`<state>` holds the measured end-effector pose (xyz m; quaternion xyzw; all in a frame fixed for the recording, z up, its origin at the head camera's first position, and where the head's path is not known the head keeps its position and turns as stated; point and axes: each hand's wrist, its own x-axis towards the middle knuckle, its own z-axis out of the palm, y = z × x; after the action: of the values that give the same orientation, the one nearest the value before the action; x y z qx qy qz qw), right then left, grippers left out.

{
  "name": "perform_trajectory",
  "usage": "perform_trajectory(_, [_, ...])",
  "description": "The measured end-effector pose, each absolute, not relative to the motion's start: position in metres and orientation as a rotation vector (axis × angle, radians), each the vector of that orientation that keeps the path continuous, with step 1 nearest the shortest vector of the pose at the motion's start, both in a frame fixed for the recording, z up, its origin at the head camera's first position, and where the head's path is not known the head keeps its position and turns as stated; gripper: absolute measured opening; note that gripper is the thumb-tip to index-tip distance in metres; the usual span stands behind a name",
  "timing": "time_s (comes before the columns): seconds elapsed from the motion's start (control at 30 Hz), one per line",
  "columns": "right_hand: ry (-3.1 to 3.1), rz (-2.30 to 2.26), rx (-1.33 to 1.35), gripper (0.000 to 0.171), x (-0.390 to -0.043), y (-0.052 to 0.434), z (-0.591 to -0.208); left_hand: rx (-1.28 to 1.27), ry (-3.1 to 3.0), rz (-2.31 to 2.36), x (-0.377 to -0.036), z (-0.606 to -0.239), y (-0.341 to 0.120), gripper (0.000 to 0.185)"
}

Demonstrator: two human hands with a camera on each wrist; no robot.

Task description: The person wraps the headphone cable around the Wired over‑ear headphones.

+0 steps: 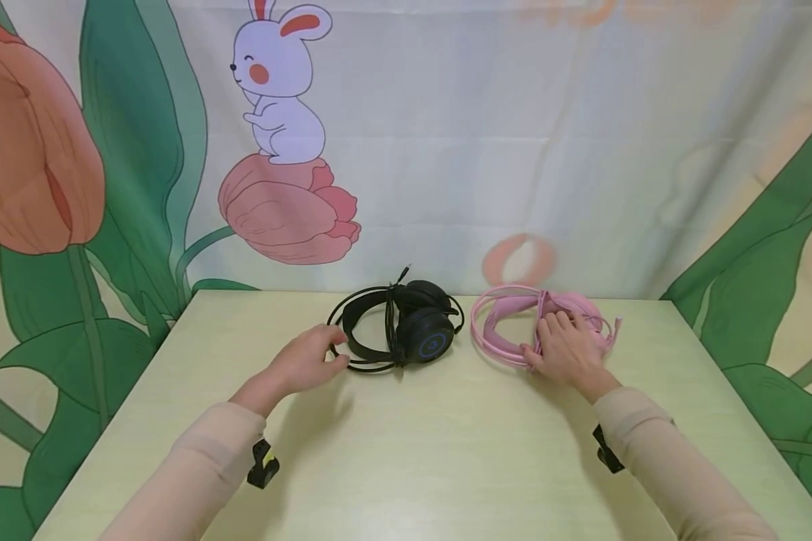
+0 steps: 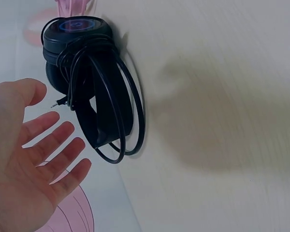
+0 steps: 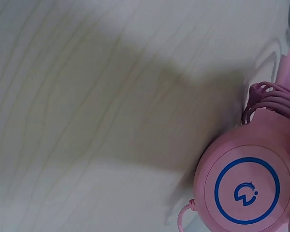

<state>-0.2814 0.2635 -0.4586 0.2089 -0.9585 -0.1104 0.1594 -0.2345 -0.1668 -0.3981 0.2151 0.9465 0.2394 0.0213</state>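
Note:
A black headset [image 1: 406, 328] with its cable wound round it lies at the table's far middle. My left hand [image 1: 326, 352] hovers at its left, just short of the headband. In the left wrist view that hand [image 2: 48, 142] is spread with straight fingers and holds nothing, close to the black headset [image 2: 89, 92]. A pink headset [image 1: 514, 319] lies to the right. My right hand [image 1: 560, 334] rests flat on top of its ear cup and wound cable. The right wrist view shows the pink ear cup [image 3: 246, 191] with a blue ring logo, and no fingers curl round it.
The pale wooden table [image 1: 413, 451] stretches toward me between my two sleeved arms. A printed cloth backdrop [image 1: 446, 150] with a rabbit and tulips hangs right behind the table's far edge. The headsets lie about a hand's width apart.

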Motion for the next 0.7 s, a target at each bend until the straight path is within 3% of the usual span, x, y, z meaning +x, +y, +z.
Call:
perform_trajectory(0.33, [-2.726, -0.295, 0.543, 0.045, -0.276, 0.259, -0.461, 0.682, 2.952, 0.723, -0.238, -0.397, -0.16, 0.034])
perform_trajectory(0.7, [-2.844, -0.275, 0.518, 0.049, -0.271, 0.256, -0.435, 0.687, 2.961, 0.689, -0.238, -0.394, -0.153, 0.034])
